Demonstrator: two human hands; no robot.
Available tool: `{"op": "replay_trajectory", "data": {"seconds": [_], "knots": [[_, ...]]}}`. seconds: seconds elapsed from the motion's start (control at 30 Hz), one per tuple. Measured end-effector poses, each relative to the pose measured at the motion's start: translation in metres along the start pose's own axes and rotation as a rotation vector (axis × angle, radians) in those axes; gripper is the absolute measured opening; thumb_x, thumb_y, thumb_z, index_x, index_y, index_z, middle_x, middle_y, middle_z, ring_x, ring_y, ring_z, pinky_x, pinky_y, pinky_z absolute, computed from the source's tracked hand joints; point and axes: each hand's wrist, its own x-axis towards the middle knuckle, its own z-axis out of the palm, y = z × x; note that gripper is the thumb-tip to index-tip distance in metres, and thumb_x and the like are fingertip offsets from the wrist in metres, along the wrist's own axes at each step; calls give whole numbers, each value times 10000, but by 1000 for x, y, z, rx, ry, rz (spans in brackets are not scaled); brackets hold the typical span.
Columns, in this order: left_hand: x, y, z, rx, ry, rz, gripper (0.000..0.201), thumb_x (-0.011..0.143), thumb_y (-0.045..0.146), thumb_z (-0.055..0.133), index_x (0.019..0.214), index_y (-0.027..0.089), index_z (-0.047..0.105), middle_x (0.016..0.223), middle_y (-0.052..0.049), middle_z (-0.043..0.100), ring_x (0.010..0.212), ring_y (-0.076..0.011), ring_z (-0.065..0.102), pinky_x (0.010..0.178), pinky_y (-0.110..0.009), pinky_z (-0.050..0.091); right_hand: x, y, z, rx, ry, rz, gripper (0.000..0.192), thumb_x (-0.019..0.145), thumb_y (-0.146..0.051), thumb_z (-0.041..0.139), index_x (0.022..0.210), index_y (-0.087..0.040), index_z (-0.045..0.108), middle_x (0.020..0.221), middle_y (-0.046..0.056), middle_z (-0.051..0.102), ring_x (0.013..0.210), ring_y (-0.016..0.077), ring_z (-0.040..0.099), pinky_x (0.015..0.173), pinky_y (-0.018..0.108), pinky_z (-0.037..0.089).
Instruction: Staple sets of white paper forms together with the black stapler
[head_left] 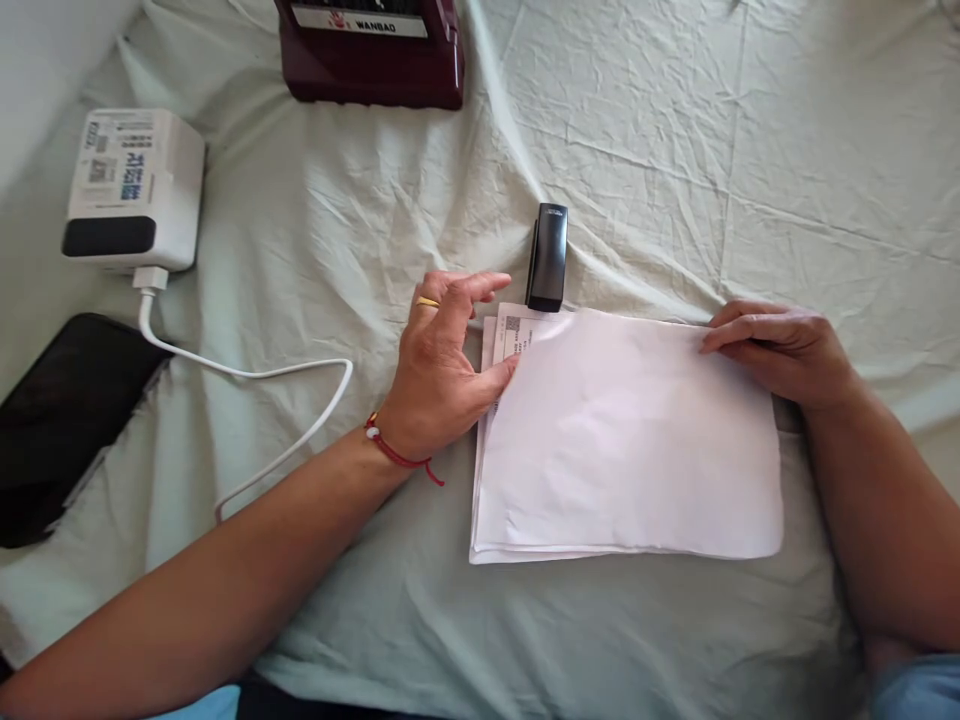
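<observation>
Head view. A small stack of white paper sheets (626,440) lies flat on a wrinkled pale green cloth (675,150), near the middle of the frame and slightly right. The sheets are not squared: lower edges show staggered at the left and bottom, and a printed corner sticks out at top left.

Left hand (442,365): open, fingers loosely spread, holding nothing; thumb tip touching the stack's left edge. A gold ring and a red wrist cord are visible.

Right hand (780,350): fingers together, resting flat on the stack's top right corner; nothing gripped that can be seen.

A black stapler (547,258) stands just beyond the stack's top left corner, apparently touching it.

Assessment: the paper is light, thin and limp; it will slide on itself and crease easily. Best held by pinching both short edges together.

Left of the work: white power adapter (135,190) with white cable (247,372), black phone (64,420). Far edge: maroon device (371,50).
</observation>
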Motion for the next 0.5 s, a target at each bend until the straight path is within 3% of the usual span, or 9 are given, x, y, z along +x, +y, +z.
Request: {"op": "replay_trajectory", "data": {"seconds": [0.13,0.27,0.37,0.5], "knots": [[3,2,1,62,46,190,886,992,865,979,1627,312,702,1397,-101,826,1245,-334,789,1200,-576,683,-1,2,-1,10,5,-6,204,1127,-294,885,978,-327,1021,918,56,870,781,170,782,740,301,594],[5,4,2,37,50,400,1100,974,1026,876,1775,333,579,1470,-120,837,1307,-358,802,1189,-571,638,0,3,-1,14,7,-30,223,1117,-222,869,1008,-339,1024,926,47,875,793,155,790,750,282,590],[2,5,3,72,-48,333,1178,922,1056,895,1809,348,578,1543,-132,809,1417,-411,764,1318,-625,568,1,0,1,17,13,-21,202,1125,-276,891,987,-343,1023,914,48,872,789,152,789,744,287,578],[-3,3,6,156,-10,91,986,983,965,908,1667,287,697,1546,-177,774,1448,-457,716,1360,-681,539,-5,-3,0,37,22,82,345,1112,-555,955,895,-288,984,918,72,856,752,170,761,695,327,561]]}}
